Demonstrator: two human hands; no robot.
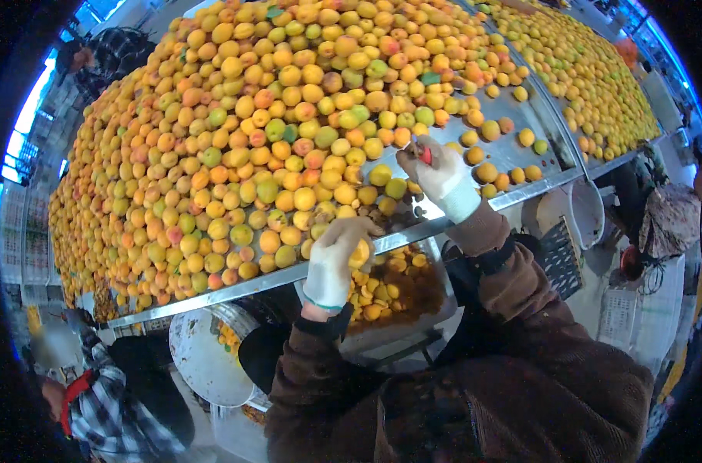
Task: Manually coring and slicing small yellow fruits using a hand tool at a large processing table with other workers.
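A large heap of yellow-orange apricots covers a metal table with a raised front rim. At that rim my left hand, in a white glove, is closed around an apricot. My right hand, gloved in white with dirty fingertips, is raised over the table to the right. Its fingers are closed on a small tool with a red handle; the working end is hard to make out. Below the rim, between my forearms, a tub holds apricot halves and brownish juice.
A white bucket stands below the table on the left. A person in a checked shirt is at the lower left, another at the far left. A metal divider separates a second apricot heap. A white basin hangs at the right.
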